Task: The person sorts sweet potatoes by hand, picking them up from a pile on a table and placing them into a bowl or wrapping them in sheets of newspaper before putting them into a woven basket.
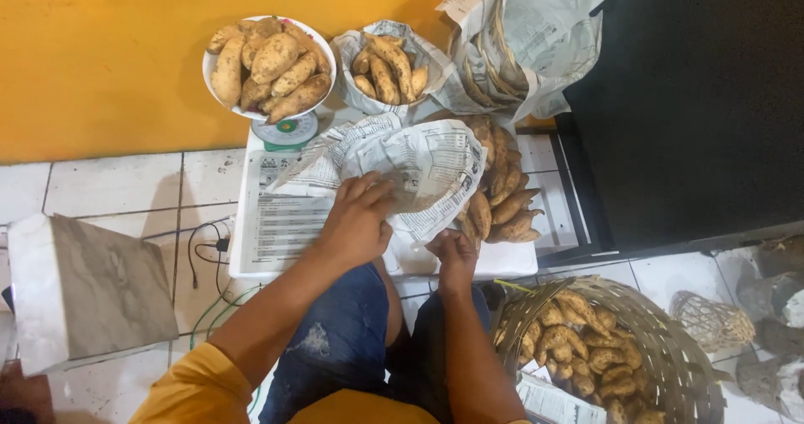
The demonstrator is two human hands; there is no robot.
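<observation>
1. Holding a newspaper sheet over the white board, the left hand presses on top.
2. The right hand pinches its lower edge.
3. It looks light, thin and easily torn; hold the edges.

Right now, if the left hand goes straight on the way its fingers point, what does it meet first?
The left hand already lies on the sheet of newspaper, fingers pointing up and right. Going on, it would slide over that sheet and probably meet the pile of sweet potatoes behind it, though depth is unclear.
</observation>
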